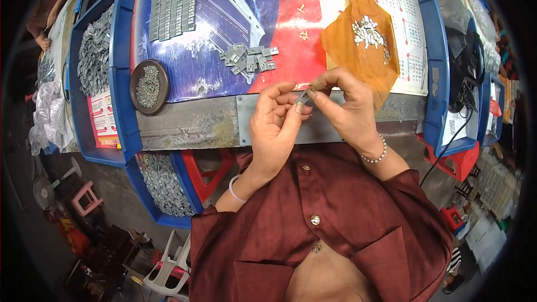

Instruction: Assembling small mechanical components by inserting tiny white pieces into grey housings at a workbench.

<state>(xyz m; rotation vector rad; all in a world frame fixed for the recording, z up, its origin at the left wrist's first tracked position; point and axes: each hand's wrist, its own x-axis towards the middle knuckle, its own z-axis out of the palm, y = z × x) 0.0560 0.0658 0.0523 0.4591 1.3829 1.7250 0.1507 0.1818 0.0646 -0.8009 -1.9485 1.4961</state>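
My left hand [273,126] and my right hand [351,106] meet above the table's front edge. Between their fingertips is a small grey metal-looking piece [304,98], pinched by both hands. Fingers cover much of it, so its exact kind does not show. Just beyond the hands lies a loose heap of flat grey rectangular parts [249,59]. Small shiny silver parts [367,31] are scattered on a sheet of orange paper [347,33] beyond my right hand. A round brown dish [133,90] of tiny metal pieces stands to the left.
Rows of grey parts [173,3] lie on the poster-covered tabletop. At left, a blue bin [124,78] holds more grey parts; a lower blue bin [146,193] sits beneath. Another blue bin [435,72] stands right, near a red stool [461,162]. A co-worker's hand [42,42] shows far left.
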